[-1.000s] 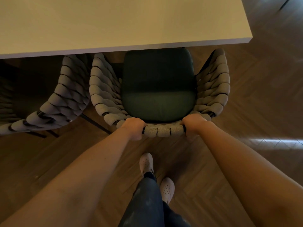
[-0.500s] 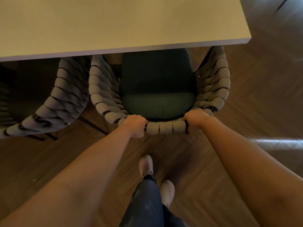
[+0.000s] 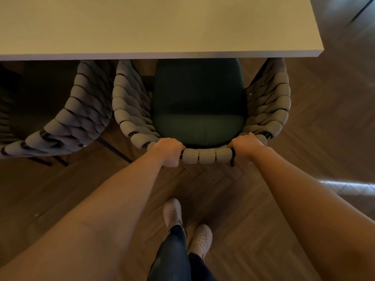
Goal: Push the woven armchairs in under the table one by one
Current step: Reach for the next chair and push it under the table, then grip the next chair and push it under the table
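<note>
Ahead, beyond the left grip point(image 3: 168, 152) and right grip point(image 3: 246, 146), a pale counter point(image 3: 142, 27) spans the view. Its near edge covers the front of the woven armchair point(image 3: 129, 110). Herringbone wood floor point(image 3: 243, 189) lies beneath. The armchair's grey woven arms curve forward from either grip, with a dark green seat cushion point(image 3: 198, 102) just ahead between them. A second woven armchair point(image 3: 81, 118) stands just left of the left grip, partly under the counter. Both grips are clenched around the woven back rail point(image 3: 207, 156), with bare rail between them. White perforated shoes point(image 3: 172, 212) stand behind them.
</note>
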Action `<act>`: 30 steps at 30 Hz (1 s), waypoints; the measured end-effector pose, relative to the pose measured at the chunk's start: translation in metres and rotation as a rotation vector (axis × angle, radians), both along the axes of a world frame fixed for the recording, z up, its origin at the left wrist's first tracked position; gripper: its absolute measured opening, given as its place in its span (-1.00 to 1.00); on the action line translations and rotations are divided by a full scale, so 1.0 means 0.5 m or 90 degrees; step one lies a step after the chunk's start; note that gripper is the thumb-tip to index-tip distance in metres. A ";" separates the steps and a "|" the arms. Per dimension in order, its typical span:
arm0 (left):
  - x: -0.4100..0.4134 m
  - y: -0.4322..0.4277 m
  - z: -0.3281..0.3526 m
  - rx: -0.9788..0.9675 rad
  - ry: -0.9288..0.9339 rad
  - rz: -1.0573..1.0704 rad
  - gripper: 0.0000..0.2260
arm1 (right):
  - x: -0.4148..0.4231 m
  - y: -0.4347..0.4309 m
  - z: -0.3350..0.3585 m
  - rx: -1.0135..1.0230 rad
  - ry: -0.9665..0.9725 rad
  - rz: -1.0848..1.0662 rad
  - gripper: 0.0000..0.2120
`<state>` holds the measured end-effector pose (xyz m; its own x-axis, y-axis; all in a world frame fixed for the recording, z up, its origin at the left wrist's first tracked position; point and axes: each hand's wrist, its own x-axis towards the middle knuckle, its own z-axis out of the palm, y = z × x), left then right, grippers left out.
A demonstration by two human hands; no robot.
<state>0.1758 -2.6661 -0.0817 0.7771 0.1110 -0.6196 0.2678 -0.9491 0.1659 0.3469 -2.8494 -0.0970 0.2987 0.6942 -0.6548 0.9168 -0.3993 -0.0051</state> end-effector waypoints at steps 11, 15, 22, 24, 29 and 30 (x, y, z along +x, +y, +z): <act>-0.086 -0.008 -0.021 0.112 -0.130 0.006 -0.38 | -0.091 0.000 -0.004 0.080 -0.102 -0.071 -0.32; -0.213 0.041 -0.020 0.135 -0.227 -0.013 -0.24 | -0.202 0.076 0.022 0.146 -0.031 -0.069 -0.21; -0.464 0.201 -0.001 0.185 -0.177 0.108 -0.23 | -0.453 0.268 0.039 0.288 -0.015 -0.073 -0.19; -0.540 0.274 0.010 0.202 -0.136 0.140 -0.24 | -0.512 0.333 0.046 0.295 -0.018 -0.052 -0.21; -0.709 0.437 0.018 0.225 -0.084 0.215 -0.25 | -0.644 0.502 0.057 0.309 -0.002 -0.041 -0.25; -0.733 0.464 0.022 0.229 -0.079 0.226 -0.24 | -0.665 0.533 0.058 0.310 0.000 -0.049 -0.25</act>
